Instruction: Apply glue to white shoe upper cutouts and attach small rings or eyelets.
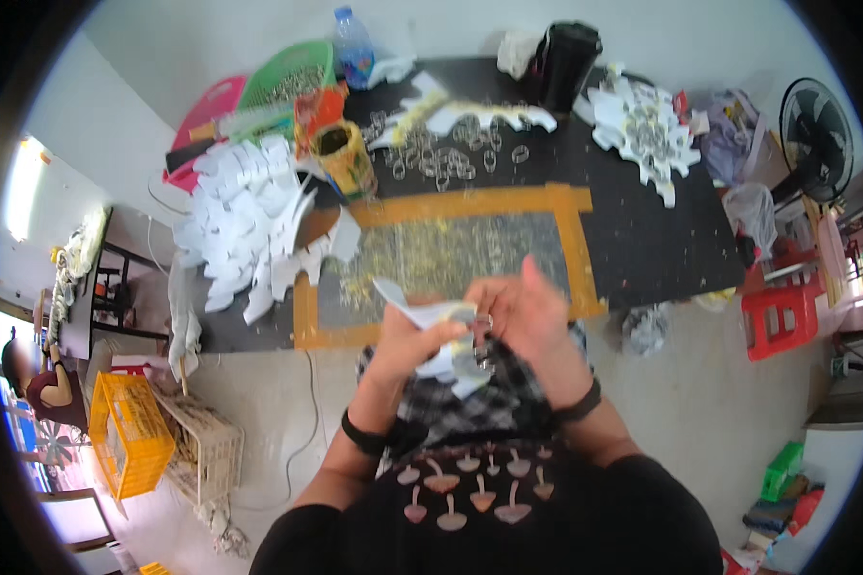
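My left hand (408,340) is closed round a white, jagged-edged cut piece (420,309) held above my lap, in front of the table. Shiny metal rings (482,331) sit along the piece's right edge, beside my left thumb. Close against that edge is my right hand (532,321), slightly blurred. One of its fingers stands up apart while others bend toward the rings; I see nothing held in it. On the black table (642,230) lies a worn work mat (451,251) edged with brown tape.
A heap of white cut pieces (240,216) lies at the left, near a yellow glue-stained tin (343,161). Loose metal rings (441,158) are scattered behind the mat. Ringed pieces (647,134) are piled far right. A red stool (781,316) and yellow crate (129,436) stand on the floor.
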The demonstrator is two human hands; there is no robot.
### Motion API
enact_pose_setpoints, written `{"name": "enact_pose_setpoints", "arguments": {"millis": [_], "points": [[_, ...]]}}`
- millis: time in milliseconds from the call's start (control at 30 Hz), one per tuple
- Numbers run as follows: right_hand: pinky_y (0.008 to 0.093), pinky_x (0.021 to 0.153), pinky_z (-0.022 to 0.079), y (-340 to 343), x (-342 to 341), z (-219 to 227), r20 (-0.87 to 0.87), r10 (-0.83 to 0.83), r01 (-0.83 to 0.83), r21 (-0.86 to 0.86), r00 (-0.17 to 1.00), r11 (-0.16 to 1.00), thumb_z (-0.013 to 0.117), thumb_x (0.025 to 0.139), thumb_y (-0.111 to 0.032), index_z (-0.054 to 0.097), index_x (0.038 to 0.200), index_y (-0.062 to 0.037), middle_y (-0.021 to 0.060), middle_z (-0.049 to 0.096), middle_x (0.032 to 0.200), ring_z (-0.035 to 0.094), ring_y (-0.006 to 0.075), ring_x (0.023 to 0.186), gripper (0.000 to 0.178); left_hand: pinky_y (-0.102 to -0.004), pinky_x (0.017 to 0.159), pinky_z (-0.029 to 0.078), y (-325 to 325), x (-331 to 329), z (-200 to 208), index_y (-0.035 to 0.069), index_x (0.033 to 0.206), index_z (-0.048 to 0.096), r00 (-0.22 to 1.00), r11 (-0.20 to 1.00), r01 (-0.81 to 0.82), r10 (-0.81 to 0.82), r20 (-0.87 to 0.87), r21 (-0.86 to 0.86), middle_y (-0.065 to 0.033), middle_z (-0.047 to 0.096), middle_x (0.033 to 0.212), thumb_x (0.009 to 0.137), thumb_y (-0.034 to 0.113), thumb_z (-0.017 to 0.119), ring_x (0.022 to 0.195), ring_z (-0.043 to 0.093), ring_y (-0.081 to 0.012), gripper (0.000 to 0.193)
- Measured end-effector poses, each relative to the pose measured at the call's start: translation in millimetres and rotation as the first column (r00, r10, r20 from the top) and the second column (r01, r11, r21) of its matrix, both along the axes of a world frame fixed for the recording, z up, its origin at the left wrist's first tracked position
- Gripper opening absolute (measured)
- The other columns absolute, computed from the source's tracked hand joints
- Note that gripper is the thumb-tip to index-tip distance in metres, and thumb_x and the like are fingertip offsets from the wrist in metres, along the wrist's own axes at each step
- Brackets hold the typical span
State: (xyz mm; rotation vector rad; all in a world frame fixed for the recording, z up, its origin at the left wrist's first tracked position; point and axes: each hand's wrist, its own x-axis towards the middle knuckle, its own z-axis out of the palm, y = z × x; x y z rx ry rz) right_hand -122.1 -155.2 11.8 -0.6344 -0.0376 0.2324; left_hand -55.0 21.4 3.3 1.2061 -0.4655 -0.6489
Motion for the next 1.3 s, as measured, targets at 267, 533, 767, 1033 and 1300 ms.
{"name": "enact_pose_setpoints", "arguments": {"millis": [267,533,767,1033,1300], "points": [[0.0227,0.048,0.023,-4,16,11,0.334,-0.172,0.363,-0.671,0.927,0.646,0.063,0.095,-0.019,0.05,0.064,-0.0058,-0.0094,0.04,0.06,0.032,0.0,0.058,0.035,-0.0231,0.051,0.04,-14,11,-17,0.001,0.092,0.068,0.988,0.983,0.025,0.004,0.157,-0.183,0.0014,0.063,0.075,0.07,0.014,0.086,0.064,0.055,-0.0048,0.032],[0.02,0.049,0.032,4,-1,0,0.167,-0.307,0.344,-0.602,0.937,0.721,0.061,0.097,-0.024,0.054,0.069,-0.0069,-0.0071,0.048,0.062,0.041,0.0009,0.055,0.033,-0.0198,0.056,0.041,1,-7,-16,-0.003,0.093,0.068,0.983,0.991,0.088,-0.102,0.152,0.101,-0.0008,0.066,0.081,0.085,0.011,0.075,0.067,0.054,-0.0027,0.018],[0.0238,0.064,0.052,-12,3,-9,-0.129,-0.083,0.088,0.035,0.988,0.996,0.052,0.1,-0.033,0.059,0.115,-0.0014,0.0048,0.064,0.08,0.064,0.012,0.073,0.036,-0.0204,0.054,0.039,-10,-9,-23,-0.002,0.087,0.07,0.99,0.987,-0.11,0.1,-0.095,-0.114,-0.0012,0.067,0.075,0.085,0.009,0.074,0.062,0.053,-0.0021,0.012],[0.021,0.068,0.052,-3,1,-14,0.208,-0.235,0.309,-0.497,0.95,0.811,0.049,0.1,-0.015,0.061,0.12,-0.0021,0.0031,0.064,0.1,0.058,0.0055,0.079,0.027,-0.0244,0.051,0.048,-19,2,-24,-0.001,0.078,0.066,0.962,0.981,-0.191,0.18,-0.203,-0.035,-0.0028,0.065,0.072,0.087,0.012,0.072,0.06,0.059,-0.0076,0.017],[0.0212,0.067,0.049,-44,-4,7,0.371,-0.526,0.642,-0.386,0.765,0.662,0.057,0.093,-0.01,0.063,0.117,-0.0001,0.0028,0.064,0.105,0.063,0.0087,0.084,0.027,-0.0292,0.054,0.056,-4,3,-36,-0.004,0.095,0.064,0.997,0.976,-0.07,0.06,-0.051,-0.208,-0.0085,0.065,0.08,0.092,0.011,0.052,0.067,0.063,-0.0141,0.019]]}}
